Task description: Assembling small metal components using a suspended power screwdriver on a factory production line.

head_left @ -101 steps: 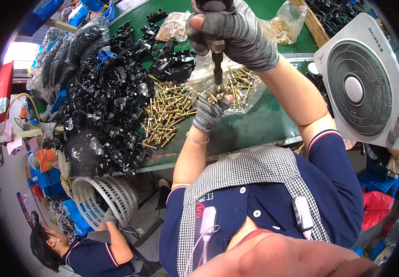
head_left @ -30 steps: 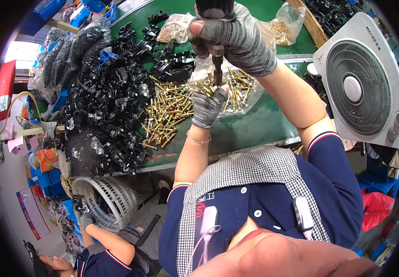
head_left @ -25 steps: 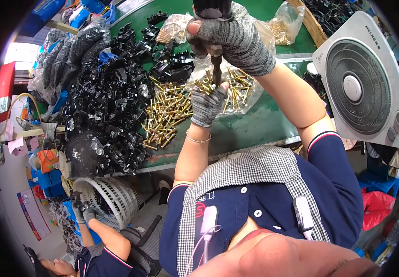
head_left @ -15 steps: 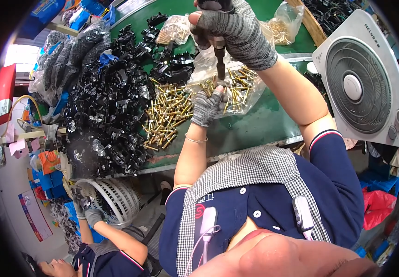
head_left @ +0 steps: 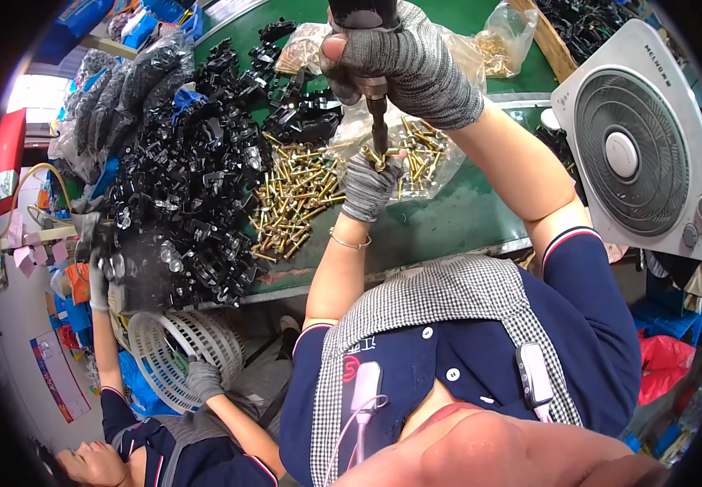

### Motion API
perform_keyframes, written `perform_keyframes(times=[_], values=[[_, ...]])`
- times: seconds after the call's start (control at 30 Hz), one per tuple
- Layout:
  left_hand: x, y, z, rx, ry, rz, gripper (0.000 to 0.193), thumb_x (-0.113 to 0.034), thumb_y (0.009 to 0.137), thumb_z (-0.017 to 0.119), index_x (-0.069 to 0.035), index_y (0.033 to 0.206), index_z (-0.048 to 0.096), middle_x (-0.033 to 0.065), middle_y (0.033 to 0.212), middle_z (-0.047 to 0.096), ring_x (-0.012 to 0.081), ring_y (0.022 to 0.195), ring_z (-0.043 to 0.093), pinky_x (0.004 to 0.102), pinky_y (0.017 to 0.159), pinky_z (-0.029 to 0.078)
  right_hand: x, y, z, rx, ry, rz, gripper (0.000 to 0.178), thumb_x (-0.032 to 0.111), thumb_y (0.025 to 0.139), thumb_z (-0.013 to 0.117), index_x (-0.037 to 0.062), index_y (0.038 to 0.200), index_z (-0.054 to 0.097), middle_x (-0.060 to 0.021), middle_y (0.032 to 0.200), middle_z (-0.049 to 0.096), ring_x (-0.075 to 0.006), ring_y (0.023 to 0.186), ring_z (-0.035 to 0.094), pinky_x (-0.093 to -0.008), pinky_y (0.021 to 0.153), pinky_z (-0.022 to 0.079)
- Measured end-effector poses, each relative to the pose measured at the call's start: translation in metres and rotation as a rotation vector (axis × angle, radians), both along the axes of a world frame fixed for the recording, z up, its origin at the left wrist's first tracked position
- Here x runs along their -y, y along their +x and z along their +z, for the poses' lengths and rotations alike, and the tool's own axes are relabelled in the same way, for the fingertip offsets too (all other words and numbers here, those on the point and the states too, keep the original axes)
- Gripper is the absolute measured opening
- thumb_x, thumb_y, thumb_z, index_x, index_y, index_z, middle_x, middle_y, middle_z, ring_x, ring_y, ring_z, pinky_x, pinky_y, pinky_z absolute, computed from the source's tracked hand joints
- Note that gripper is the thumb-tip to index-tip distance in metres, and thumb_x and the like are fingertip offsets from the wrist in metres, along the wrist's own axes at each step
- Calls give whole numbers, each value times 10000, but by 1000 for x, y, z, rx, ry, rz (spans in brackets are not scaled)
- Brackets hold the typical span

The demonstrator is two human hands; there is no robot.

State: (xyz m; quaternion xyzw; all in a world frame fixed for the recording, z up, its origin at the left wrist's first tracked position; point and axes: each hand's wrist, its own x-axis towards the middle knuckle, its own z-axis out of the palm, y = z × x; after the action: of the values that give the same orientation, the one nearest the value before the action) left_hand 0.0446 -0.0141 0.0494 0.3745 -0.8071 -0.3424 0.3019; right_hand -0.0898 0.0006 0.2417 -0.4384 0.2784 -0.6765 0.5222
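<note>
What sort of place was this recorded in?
Probably a factory assembly workshop: black parts and gold-coloured screws lie heaped on a green worktable, and the right hand grips what looks like a power driver.

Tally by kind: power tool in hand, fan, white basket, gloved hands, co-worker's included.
Power tool: 1
Fan: 1
White basket: 1
Wearer's left hand and right hand, gloved: 2
Co-worker's gloved hands: 2
Total: 7

The green table [head_left: 440, 231] bears black parts [head_left: 197, 178], golden screws [head_left: 290, 199] and plastic bags [head_left: 499, 53].
</note>
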Motion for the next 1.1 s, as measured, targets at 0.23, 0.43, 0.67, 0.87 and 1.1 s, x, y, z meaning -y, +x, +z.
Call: perform_keyframes(times=[0.23,0.43,0.67,0.87,1.1], values=[[0,-10,18,-232,124,-4,243,-247,782,698,-16,740,634,101,588,595,163,499,529,332,505,431,10,-3,-16,-111,-62,-35,302,236,742,737,96,850,492,8,679,521,-86,541,500,-231,499,415],[7,-2,9,115,90,-28,308,-309,773,710,-8,751,648,124,613,609,183,544,586,326,527,449,-4,0,3,-10,-46,48,289,213,747,731,99,846,484,13,677,515,-90,543,494,-232,498,414],[6,-8,13,-10,-56,-102,262,-257,780,708,-20,796,599,124,661,608,262,593,577,357,559,452,-4,-4,2,-85,-17,81,289,192,743,727,93,870,487,19,677,508,-86,552,486,-231,500,410],[15,-9,6,-117,-232,-78,316,-274,768,714,-20,919,601,157,688,593,314,601,566,390,581,451,4,2,-13,-135,-60,-39,295,205,745,726,96,889,493,34,676,499,-70,583,482,-228,508,403],[16,-9,-1,-210,-97,-97,288,-210,779,701,-6,938,574,117,713,592,248,576,549,361,581,458,8,-5,-20,-148,-57,-127,299,216,748,727,101,914,506,40,692,503,-66,605,491,-236,520,411]])
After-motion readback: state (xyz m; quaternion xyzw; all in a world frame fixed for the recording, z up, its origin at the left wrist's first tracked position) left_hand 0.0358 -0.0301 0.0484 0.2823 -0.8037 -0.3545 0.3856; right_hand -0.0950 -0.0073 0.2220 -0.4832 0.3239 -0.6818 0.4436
